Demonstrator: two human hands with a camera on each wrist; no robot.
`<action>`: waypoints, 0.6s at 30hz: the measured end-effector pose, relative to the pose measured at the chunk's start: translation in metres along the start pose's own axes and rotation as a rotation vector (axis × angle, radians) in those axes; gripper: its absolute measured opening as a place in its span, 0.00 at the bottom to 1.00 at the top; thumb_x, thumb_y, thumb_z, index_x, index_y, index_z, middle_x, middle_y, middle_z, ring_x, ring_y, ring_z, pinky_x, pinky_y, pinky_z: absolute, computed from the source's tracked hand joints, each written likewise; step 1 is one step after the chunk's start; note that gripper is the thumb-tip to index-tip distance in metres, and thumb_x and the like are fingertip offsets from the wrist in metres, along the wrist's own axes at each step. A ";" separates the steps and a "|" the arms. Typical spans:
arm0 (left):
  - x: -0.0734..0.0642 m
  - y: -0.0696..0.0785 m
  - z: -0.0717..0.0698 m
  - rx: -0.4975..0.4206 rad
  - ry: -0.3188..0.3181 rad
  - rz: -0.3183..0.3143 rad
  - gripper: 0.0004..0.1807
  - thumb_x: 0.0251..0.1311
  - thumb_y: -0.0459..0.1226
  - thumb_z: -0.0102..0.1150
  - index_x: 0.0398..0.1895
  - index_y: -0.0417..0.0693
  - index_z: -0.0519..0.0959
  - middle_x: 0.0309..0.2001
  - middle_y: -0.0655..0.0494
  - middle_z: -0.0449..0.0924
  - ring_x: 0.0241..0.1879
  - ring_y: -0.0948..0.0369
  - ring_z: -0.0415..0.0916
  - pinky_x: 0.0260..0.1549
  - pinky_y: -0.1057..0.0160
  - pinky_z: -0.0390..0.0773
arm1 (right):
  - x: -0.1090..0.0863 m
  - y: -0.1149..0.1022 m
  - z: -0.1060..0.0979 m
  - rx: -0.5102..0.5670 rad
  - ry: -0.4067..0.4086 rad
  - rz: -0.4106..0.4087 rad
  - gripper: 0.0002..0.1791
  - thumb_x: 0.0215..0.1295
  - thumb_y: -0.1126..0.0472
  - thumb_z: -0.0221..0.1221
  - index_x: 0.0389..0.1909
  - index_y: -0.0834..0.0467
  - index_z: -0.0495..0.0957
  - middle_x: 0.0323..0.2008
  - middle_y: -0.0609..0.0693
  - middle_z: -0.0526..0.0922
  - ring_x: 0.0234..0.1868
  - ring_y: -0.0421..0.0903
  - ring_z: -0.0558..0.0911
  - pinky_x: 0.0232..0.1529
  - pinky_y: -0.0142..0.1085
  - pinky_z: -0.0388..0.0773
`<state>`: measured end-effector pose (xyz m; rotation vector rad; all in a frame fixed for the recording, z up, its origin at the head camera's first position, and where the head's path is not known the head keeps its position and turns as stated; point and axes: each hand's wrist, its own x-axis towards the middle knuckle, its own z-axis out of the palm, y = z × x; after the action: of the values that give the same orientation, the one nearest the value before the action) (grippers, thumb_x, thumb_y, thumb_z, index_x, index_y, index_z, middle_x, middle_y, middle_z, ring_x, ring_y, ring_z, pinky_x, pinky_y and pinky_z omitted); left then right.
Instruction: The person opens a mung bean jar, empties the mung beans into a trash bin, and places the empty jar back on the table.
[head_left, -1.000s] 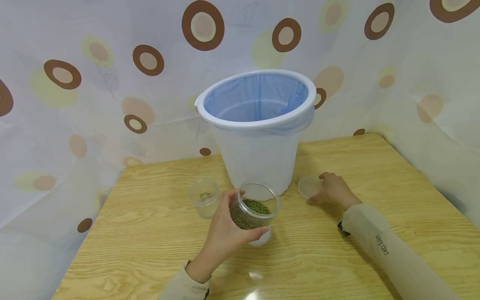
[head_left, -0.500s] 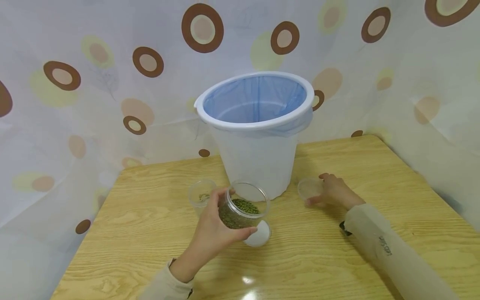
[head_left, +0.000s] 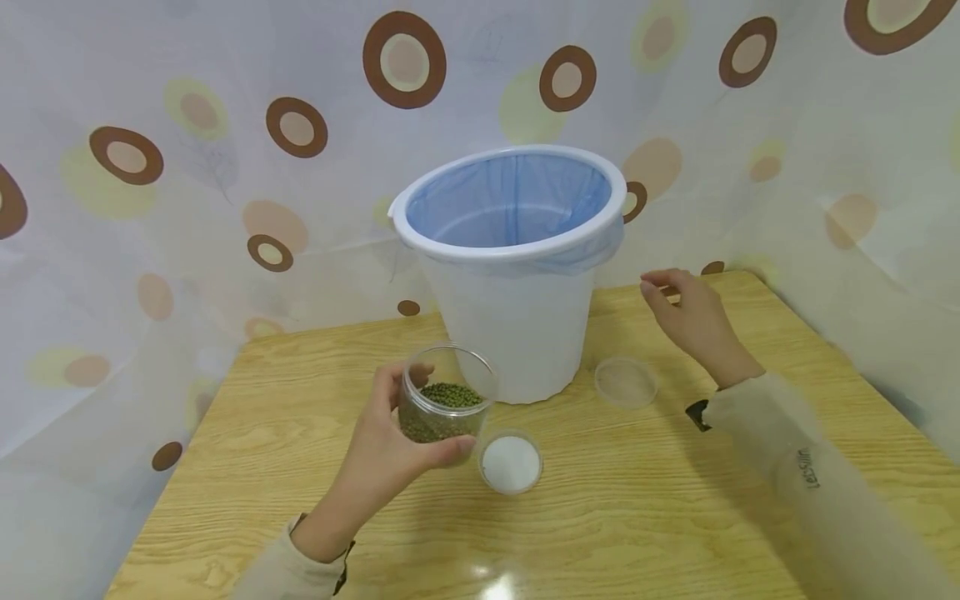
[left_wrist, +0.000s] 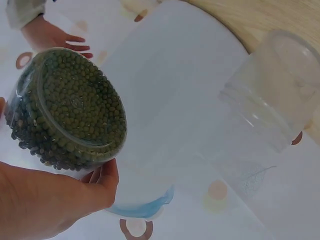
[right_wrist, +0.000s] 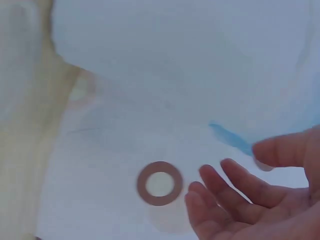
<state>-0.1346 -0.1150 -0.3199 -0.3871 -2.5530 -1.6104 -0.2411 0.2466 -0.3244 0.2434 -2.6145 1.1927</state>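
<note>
My left hand grips a clear plastic jar part filled with small green beans. The jar has no lid on it and tilts, its mouth facing up and toward the head camera. My right hand is raised on the right side of the bin, fingers loosely bent and holding nothing. Below it on the table lies a round clear lid. Just right of the held jar sits a white disc with a clear rim. Another clear jar shows in the left wrist view; the head view hides it behind the held jar.
A white bin lined with a blue bag stands at the back middle of the wood-grain table. Behind it and along the sides hangs a sheet printed with circles.
My right hand has let go of the clear lid and risen away to the back right. My left hand has carried the jar of beans leftward, uncovering the white disc.
</note>
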 end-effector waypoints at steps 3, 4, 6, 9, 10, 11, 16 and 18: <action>0.001 0.007 -0.005 0.000 0.016 -0.004 0.45 0.36 0.40 0.80 0.59 0.52 0.64 0.61 0.61 0.70 0.59 0.56 0.66 0.57 0.47 0.66 | 0.004 -0.015 -0.009 0.072 0.117 -0.048 0.27 0.76 0.51 0.42 0.61 0.68 0.69 0.57 0.67 0.73 0.56 0.62 0.72 0.52 0.50 0.70; 0.001 0.009 -0.007 -0.003 0.024 0.002 0.44 0.36 0.39 0.80 0.59 0.52 0.64 0.61 0.60 0.70 0.60 0.56 0.66 0.58 0.46 0.65 | 0.006 -0.019 -0.011 0.091 0.153 -0.059 0.26 0.75 0.51 0.43 0.61 0.67 0.70 0.57 0.66 0.73 0.56 0.60 0.72 0.51 0.47 0.70; 0.002 0.012 -0.009 -0.009 0.045 0.024 0.45 0.37 0.38 0.80 0.60 0.51 0.64 0.60 0.59 0.70 0.61 0.56 0.65 0.59 0.46 0.63 | 0.010 -0.029 -0.014 0.127 0.215 -0.077 0.27 0.75 0.49 0.43 0.61 0.65 0.71 0.58 0.64 0.74 0.56 0.58 0.72 0.51 0.44 0.70; 0.005 0.017 -0.012 -0.030 0.078 0.056 0.45 0.36 0.35 0.80 0.60 0.49 0.64 0.60 0.57 0.70 0.60 0.56 0.65 0.59 0.47 0.61 | 0.016 -0.043 -0.018 0.180 0.277 -0.101 0.28 0.74 0.47 0.44 0.61 0.64 0.71 0.59 0.60 0.74 0.59 0.55 0.71 0.54 0.42 0.68; 0.006 0.019 -0.013 -0.036 0.090 0.068 0.46 0.36 0.35 0.80 0.61 0.49 0.64 0.60 0.57 0.70 0.60 0.56 0.66 0.59 0.48 0.61 | 0.018 -0.048 -0.020 0.199 0.283 -0.106 0.28 0.74 0.46 0.44 0.61 0.63 0.71 0.61 0.59 0.73 0.60 0.54 0.70 0.56 0.45 0.67; 0.007 0.021 -0.014 -0.038 0.101 0.079 0.46 0.36 0.34 0.80 0.61 0.48 0.64 0.60 0.57 0.70 0.60 0.55 0.66 0.59 0.48 0.60 | 0.020 -0.052 -0.021 0.216 0.286 -0.111 0.28 0.74 0.45 0.43 0.62 0.62 0.71 0.61 0.57 0.73 0.61 0.52 0.69 0.57 0.47 0.65; 0.014 0.029 -0.021 -0.064 0.174 0.129 0.45 0.38 0.32 0.79 0.61 0.47 0.63 0.59 0.58 0.69 0.59 0.57 0.66 0.60 0.49 0.58 | 0.033 -0.071 -0.023 0.296 0.283 -0.116 0.28 0.75 0.46 0.43 0.65 0.59 0.68 0.63 0.54 0.71 0.63 0.48 0.67 0.63 0.49 0.58; 0.017 0.032 -0.024 -0.080 0.202 0.143 0.44 0.39 0.32 0.78 0.61 0.46 0.63 0.59 0.58 0.70 0.58 0.59 0.66 0.61 0.50 0.57 | 0.039 -0.078 -0.023 0.327 0.279 -0.106 0.27 0.75 0.46 0.43 0.66 0.59 0.67 0.63 0.55 0.71 0.60 0.48 0.69 0.65 0.48 0.57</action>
<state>-0.1441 -0.1205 -0.2779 -0.3834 -2.2662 -1.6139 -0.2548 0.2117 -0.2429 0.2524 -2.1384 1.4930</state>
